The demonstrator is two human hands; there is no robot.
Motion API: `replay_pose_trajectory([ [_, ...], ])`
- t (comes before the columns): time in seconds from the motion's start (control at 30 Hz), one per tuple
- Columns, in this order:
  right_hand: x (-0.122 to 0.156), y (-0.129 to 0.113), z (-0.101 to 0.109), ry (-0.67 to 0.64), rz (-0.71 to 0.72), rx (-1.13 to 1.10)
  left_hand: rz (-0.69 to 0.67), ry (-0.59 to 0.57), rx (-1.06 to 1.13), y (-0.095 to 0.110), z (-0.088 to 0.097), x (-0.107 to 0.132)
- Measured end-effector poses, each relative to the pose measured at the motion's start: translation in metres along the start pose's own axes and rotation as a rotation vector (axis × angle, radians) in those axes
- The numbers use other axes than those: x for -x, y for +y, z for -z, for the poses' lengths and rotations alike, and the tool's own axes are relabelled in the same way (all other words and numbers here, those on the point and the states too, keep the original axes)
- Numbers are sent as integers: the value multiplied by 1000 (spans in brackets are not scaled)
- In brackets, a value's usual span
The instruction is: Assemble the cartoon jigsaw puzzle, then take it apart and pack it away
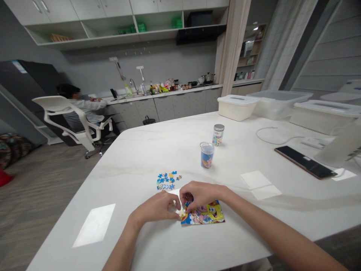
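Observation:
A partly assembled cartoon jigsaw puzzle (207, 214) lies on the white table (146, 150) near its front edge. My left hand (156, 207) rests at the puzzle's left edge, fingers curled in a pinch on a small puzzle piece (183, 215). My right hand (199, 194) lies over the puzzle's upper left part, fingers bent and pressing down beside the left hand's fingertips. A small heap of loose blue puzzle pieces (167, 180) lies just beyond my hands.
A clear cup (207, 154) and a small lidded tin (218, 134) stand mid-table. Two white paper slips (259, 183), a dark phone (306, 162) and a cable lie right. Plastic bins (237, 107) sit at the far edge. A person sits in a white chair (64, 113) at the kitchen counter.

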State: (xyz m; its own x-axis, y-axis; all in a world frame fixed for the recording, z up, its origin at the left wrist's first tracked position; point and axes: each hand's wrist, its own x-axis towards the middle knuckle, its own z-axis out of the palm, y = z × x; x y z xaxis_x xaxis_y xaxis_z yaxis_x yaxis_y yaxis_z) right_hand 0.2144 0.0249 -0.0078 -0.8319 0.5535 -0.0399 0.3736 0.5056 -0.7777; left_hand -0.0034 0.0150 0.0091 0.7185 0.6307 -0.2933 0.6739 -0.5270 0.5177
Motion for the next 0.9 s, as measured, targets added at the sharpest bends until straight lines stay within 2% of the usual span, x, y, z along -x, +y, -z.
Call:
replay_pose_trajectory([
  [0.33,0,1,0,3,-11,-44,-33,36,-48,3,0,0],
  [0.6,1,-1,2,-5,-37,-50,-105,-24,-1,8,1,0],
  [0.8,0,2,3,1,-105,-49,-53,19,-45,4,4,1],
  [0.9,-1,4,3,6,-79,15,-13,47,-49,0,7,3],
])
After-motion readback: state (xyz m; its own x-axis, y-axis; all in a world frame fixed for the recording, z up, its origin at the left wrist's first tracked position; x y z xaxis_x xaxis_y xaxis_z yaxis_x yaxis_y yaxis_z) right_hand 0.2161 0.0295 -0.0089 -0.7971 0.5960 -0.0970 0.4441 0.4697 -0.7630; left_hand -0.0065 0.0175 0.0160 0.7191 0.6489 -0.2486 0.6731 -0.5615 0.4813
